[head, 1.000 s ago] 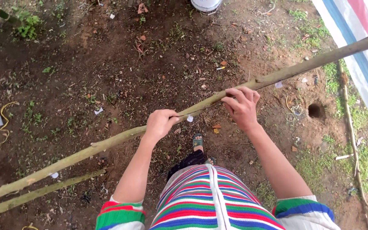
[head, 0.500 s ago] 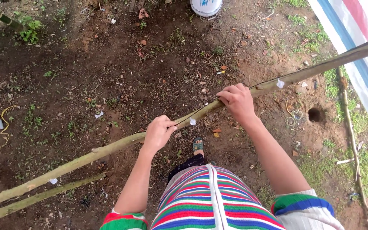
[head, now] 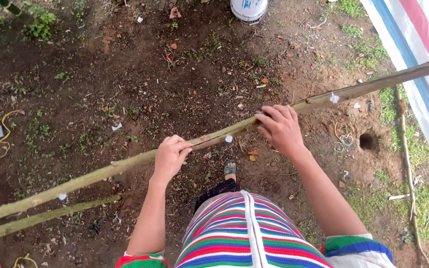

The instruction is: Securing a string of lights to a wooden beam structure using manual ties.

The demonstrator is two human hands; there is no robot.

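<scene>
A long bamboo pole (head: 373,87) runs slantwise across the head view, from low left to high right, above bare soil. My left hand (head: 171,156) is closed around it near the middle. My right hand (head: 281,128) grips it a little further up to the right. Both arms reach out from striped sleeves. Small white bits cling to the pole in places.
A second, thinner pole (head: 45,217) lies on the ground at lower left. A white bucket (head: 249,9) stands at the top. A striped tarpaulin (head: 418,54) covers the right edge. A small hole (head: 367,141) opens in the soil at right, next to a thin stick (head: 407,164).
The pole has tilted slightly and shifted in the view. My left hand has slid down along it, my right hand up, so my hands are further apart.
</scene>
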